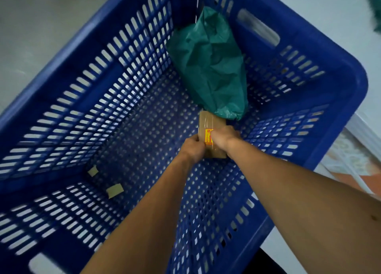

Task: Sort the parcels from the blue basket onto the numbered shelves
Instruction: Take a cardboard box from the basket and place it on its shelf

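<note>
A small brown cardboard parcel with a yellow and red label lies at the bottom of the blue basket, near its right wall. My left hand grips the parcel's left edge. My right hand grips its right edge. A green plastic-wrapped parcel leans in the far corner, its lower end resting over the far end of the brown parcel. No shelves are in view.
Two scraps of brown tape lie on the perforated basket floor at the near left. Pale floor surrounds the basket. A patterned surface shows beyond the right rim.
</note>
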